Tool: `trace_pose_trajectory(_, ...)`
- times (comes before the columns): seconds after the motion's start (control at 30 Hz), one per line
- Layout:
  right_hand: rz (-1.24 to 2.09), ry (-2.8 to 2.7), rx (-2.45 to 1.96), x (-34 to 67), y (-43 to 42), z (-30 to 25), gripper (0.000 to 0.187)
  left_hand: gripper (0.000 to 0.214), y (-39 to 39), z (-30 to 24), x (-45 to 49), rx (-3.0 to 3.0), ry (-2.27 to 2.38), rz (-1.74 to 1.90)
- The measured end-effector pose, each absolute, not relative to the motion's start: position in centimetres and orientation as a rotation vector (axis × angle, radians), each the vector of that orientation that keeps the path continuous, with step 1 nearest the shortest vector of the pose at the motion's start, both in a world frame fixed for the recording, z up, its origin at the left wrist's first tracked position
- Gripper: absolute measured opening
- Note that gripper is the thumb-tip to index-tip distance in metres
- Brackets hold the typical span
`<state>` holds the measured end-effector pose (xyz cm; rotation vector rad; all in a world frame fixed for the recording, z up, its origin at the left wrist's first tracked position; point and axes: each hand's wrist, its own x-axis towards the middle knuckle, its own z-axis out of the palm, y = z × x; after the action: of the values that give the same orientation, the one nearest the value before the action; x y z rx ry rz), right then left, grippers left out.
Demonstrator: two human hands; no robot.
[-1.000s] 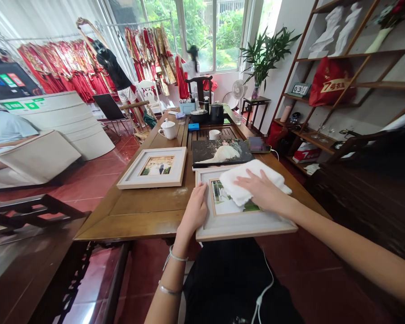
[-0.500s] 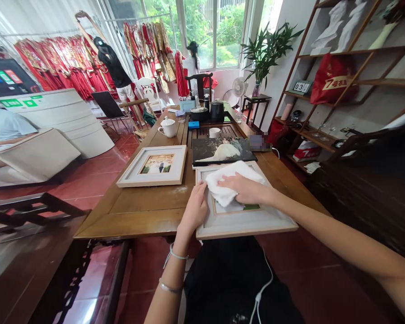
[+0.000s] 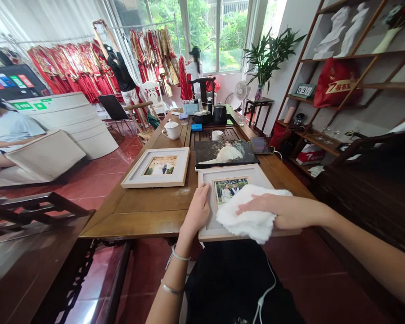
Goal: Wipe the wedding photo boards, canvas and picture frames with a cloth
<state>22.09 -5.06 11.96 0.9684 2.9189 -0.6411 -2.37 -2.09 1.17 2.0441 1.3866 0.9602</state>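
A light wooden picture frame (image 3: 236, 169) with a wide white mat lies at the table's near edge, over a small photo of two people. My left hand (image 3: 198, 209) grips its left side, fingers on the rim. Under my right hand (image 3: 285, 209) is a bunched white cloth (image 3: 234, 220), held against the frame's lower right part and hiding the lower part of the photo. A second picture frame (image 3: 128, 180) lies flat to the left. Just beyond the near frame is a dark photo panel (image 3: 202, 153) showing a white gown.
The wooden table (image 3: 138, 220) also bears a lidded white cup (image 3: 172, 130), a small white cup (image 3: 217, 135), a blue box (image 3: 196, 127) and a black kettle (image 3: 219, 114). Chairs flank it. One person (image 3: 121, 69) stands with arms raised by red garments; another sits at left.
My right hand has drawn the cloth down and right across the frame, uncovering the upper part of the photo. My left hand keeps its grip on the left side.
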Motion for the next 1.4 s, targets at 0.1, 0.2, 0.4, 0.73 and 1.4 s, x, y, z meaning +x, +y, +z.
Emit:
trace_pose_trajectory(0.1, -0.464, 2.887, 1.195, 22.7, -1.8, 9.3, 0.071, 0.049, -2.1, 1.2, -2.4, 2.037, 1.387, 0.965)
trace_pose_trajectory(0.2, -0.288, 2.889, 1.346, 22.5, 1.1, 7.5, 0.074, 0.05, -2.1, 1.1, -2.3, 2.021, 1.403, 0.944)
trace_pose_trajectory(0.4, -0.087, 2.985, 1.268, 19.1, 4.2, 7.5, 0.078, 0.052, -2.1, 1.0, -2.4, 2.047, 1.397, 0.938)
trace_pose_trajectory(0.73, -0.202, 3.02, 1.059, 16.2, 6.6, 7.6, 0.067, 0.037, -2.9, 2.1, -1.9, 2.073, 1.39, 1.07)
trace_pose_trajectory(1.4, -1.069, 2.936, 0.671, 19.9, -8.0, 12.5, 0.06, 0.048, -2.6, 2.2, -2.9, 2.111, 1.372, 0.851)
